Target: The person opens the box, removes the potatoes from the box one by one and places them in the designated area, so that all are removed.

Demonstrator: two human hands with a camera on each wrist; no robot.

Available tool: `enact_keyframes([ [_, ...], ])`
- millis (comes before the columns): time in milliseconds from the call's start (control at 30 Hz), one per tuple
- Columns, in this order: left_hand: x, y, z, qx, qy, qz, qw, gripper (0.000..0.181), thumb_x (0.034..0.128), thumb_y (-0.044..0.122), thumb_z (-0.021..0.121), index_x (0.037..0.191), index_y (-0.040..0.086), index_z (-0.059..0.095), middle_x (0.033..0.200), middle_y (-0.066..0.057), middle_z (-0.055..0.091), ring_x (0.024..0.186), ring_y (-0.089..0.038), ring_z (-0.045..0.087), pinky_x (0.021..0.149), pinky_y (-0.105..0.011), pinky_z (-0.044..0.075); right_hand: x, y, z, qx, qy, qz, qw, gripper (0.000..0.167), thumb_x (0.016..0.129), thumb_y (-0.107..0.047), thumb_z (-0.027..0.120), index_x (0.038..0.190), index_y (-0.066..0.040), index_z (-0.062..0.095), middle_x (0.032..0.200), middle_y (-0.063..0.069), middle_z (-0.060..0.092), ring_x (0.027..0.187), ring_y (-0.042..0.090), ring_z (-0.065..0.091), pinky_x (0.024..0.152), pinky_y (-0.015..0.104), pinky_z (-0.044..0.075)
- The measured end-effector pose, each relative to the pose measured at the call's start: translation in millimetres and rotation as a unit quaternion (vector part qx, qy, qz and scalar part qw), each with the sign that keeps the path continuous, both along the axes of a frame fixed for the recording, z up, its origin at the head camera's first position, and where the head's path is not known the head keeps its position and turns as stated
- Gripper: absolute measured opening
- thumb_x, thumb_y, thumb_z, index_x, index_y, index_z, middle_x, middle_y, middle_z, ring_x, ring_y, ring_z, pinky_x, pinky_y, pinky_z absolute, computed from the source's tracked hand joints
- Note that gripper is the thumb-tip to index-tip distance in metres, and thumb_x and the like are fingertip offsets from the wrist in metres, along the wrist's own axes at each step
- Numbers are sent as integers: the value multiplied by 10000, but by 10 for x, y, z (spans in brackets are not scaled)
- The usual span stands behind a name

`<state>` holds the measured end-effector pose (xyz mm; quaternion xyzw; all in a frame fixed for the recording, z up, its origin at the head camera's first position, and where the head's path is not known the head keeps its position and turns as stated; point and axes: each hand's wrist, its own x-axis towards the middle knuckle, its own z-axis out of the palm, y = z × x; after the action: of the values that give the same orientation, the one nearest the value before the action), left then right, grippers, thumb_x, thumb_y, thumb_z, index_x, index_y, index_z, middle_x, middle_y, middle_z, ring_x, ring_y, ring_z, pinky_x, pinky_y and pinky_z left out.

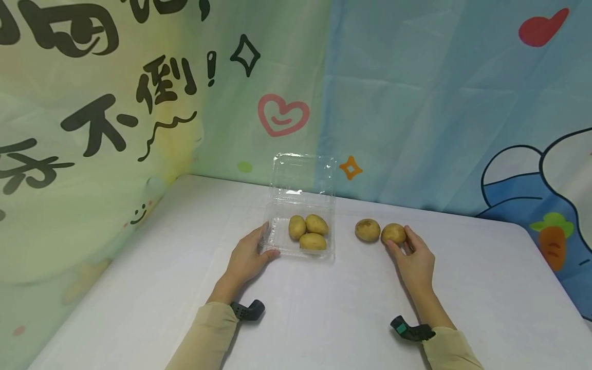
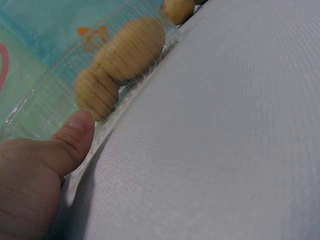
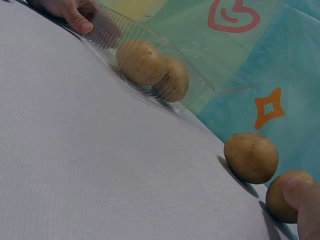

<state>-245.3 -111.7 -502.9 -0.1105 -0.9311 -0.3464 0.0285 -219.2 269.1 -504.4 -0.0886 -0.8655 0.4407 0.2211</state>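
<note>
A clear plastic clamshell container (image 1: 279,235) stands on the table with its lid (image 1: 302,172) raised at the back. Inside it lie three potatoes (image 1: 313,241), towards the right side. My left hand (image 1: 246,261) holds the container's front left corner, the thumb along the front wall and the fingers at the left side. To the right of the container, two more potatoes rest on the cloth. My right hand (image 1: 417,263) pinches the right one (image 1: 393,234) between thumb and fingers; the left one (image 1: 367,230) sits close beside it, untouched. The right wrist view shows the thumb on the pinched potato (image 3: 285,205).
A white cloth (image 1: 342,313) covers the table. Behind it hangs a printed backdrop (image 1: 407,113) with drawings and writing, near the container's raised lid. Each wrist carries a dark camera mount, such as the one on the right wrist (image 1: 411,330).
</note>
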Motion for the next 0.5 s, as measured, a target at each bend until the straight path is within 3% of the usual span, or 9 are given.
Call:
enact_keyframes([
  [233,6,3,7,6,-14,-11,10000,842,815,445,706,1482,104,322,1484,-82,426,1373,-267,402,1157,-414,320,5,-11,14,75,-266,-156,9995,639,848,-200,723,1396,-20,448,1401,199,483,1287,325,491,1018,344,440],
  [500,25,9,23,53,50,26,10000,833,806,415,722,1473,91,340,1475,-95,437,1364,-278,414,1152,-422,327,0,2,-10,-79,-342,-355,9988,618,828,-280,740,1356,-62,503,1361,157,537,1181,315,587,928,215,493],
])
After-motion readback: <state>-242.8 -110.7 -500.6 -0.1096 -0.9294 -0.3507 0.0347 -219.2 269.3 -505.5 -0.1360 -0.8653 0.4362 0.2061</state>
